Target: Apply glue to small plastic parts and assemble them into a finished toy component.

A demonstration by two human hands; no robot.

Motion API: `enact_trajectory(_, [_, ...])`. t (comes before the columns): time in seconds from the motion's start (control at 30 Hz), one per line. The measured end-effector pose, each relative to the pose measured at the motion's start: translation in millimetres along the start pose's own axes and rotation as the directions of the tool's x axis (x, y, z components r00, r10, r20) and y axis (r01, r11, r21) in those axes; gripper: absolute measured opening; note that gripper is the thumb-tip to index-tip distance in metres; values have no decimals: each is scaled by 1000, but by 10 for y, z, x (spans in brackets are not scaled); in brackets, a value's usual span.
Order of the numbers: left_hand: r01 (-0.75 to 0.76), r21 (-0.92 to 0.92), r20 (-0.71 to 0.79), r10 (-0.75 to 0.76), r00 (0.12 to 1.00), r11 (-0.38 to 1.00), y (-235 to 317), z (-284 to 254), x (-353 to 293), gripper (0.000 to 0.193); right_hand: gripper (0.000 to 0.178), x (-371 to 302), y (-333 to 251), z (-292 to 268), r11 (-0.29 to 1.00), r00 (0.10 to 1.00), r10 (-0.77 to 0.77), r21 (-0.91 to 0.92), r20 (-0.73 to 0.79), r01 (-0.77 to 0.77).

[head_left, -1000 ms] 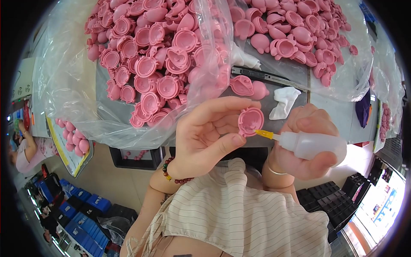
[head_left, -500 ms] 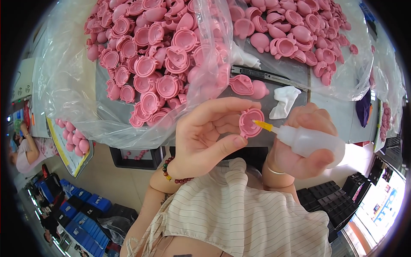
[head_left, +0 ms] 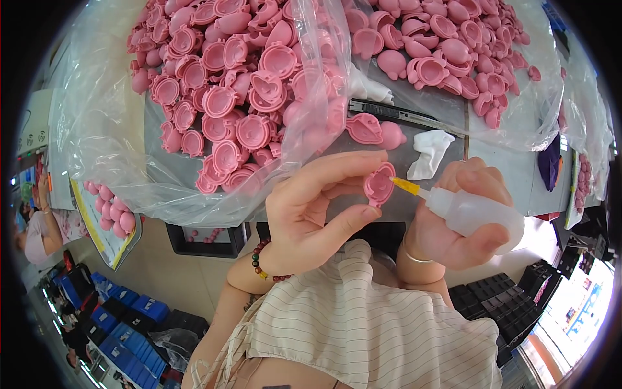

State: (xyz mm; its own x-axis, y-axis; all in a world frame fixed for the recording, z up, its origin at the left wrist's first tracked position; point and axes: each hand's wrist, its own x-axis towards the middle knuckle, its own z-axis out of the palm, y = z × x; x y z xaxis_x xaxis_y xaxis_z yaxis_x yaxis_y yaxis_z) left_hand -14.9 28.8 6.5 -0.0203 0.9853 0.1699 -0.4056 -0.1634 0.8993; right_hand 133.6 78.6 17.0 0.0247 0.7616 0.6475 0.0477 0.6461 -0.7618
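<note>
Between the thumb and fingers of my left hand is a small pink plastic shell, its hollow side turned toward the right. My right hand grips a translucent white squeeze bottle with a yellow nozzle tip. That tip points left and sits close to the shell's right rim; whether the two touch I cannot tell. Beyond my hands lie two loose pink pieces, a hollow one and a rounded one. A crumpled white cloth rests just past the bottle.
Pink shells heap up on the left and far right over clear plastic sheeting. A black utility knife lies between the heaps. Pink balls sit on a tray at left; a dark bin stands below the table edge.
The nozzle tip has come out of the shell's hollow to its right edge. My left hand has turned the shell slightly. At far left, another person's arm has shifted.
</note>
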Motion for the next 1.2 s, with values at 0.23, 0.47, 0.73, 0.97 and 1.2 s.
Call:
enact_trajectory(0.23, [-43, 65, -22, 44, 999, 997, -30, 11, -1, 39, 61, -10, 15, -4, 999, 999, -39, 13, 2, 39])
enact_trajectory(0.47, [-57, 78, -25, 59, 998, 995, -43, 11, -8, 40, 61, -22, -5, 9, 1000, 997, -25, 4, -76, 26])
enact_trajectory(0.73, [62, -236, 146, -27, 989, 970, 40, -98, 42, 38, 47, 204, 70, -506, 991, 776, -103, -135, -622, 24])
enact_trajectory(0.97, [222, -415, 220, -139, 966, 883, 24, -145, 31, 33, 45, 210, 255, -1291, 716, 859, 224, -520, -460, -465])
enact_trajectory(1.2, [293, -416, 170, -242, 955, 861, 62, -149, 31, 37, 42, 226, 189, -1288, 618, 823, -442, -786, -356, -9])
